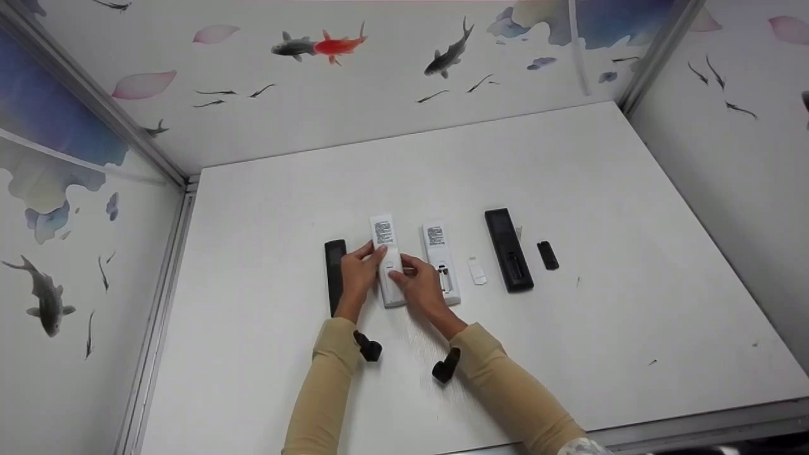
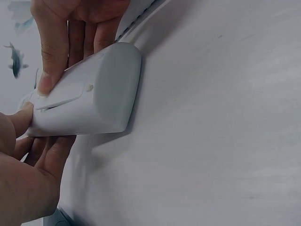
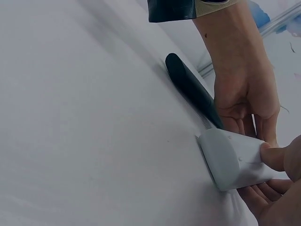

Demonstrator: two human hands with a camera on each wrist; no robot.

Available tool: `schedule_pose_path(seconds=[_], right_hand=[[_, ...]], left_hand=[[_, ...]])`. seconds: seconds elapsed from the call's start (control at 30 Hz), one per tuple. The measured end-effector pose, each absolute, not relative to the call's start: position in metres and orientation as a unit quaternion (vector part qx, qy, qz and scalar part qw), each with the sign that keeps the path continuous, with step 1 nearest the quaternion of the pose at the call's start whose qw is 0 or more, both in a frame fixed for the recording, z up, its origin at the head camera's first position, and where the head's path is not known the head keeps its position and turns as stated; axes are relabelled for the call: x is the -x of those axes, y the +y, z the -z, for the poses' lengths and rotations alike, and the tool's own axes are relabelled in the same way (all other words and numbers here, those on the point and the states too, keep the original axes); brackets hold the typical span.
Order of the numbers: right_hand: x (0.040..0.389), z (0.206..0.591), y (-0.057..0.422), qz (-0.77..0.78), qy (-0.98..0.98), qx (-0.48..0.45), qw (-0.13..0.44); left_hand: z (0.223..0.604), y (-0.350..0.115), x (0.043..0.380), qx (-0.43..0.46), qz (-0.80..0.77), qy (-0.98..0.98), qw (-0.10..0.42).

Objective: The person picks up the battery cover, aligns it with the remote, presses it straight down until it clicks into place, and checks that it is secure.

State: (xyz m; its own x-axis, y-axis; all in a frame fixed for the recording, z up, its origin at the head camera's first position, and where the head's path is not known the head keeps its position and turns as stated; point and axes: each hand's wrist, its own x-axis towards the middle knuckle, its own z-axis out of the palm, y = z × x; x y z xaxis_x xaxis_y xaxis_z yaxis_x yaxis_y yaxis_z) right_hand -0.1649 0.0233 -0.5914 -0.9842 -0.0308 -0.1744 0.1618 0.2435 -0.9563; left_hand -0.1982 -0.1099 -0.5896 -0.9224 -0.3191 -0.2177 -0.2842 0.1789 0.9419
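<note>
A white remote control (image 1: pixel 392 294) lies back-up between both hands, its printed label at the far end. My left hand (image 1: pixel 359 273) grips its left side, thumb on the back. My right hand (image 1: pixel 422 287) grips the right side, its thumb pressing near the battery cover (image 1: pixel 389 263). In the left wrist view, a narrow gap shows along one edge of this cover. Left of the hands lies a black remote (image 1: pixel 335 272), partly hidden by the left hand. Just right is a second white remote (image 1: pixel 436 243), its battery compartment uncovered with batteries visible.
Farther right lie a loose white battery cover (image 1: pixel 477 270), a black remote (image 1: pixel 502 237) with its battery compartment uncovered, and a black cover (image 1: pixel 548 255). White panels with painted fish (image 1: pixel 445 57) stand at the back and sides of the white table (image 1: pixel 632 303).
</note>
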Motion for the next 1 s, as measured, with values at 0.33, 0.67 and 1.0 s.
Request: schedule_pose_path(seconds=[0.33,0.67,1.0], right_hand=[[0.164,0.5912,0.0245,0.598,0.799,-0.028,0.055],[0.1629,0.5919,0.0252,0.595,0.802,-0.025,0.055],[0.1569,0.5932,0.0208,0.56,0.828,0.004,0.004]], left_hand=[[0.5877,-0.1088,0.1981,-0.191,0.611,-0.768,0.014],[0.5923,-0.1083,0.1985,-0.192,0.604,-0.773,0.018],[0.5907,-0.1076,0.1966,-0.178,0.537,-0.825,0.012]])
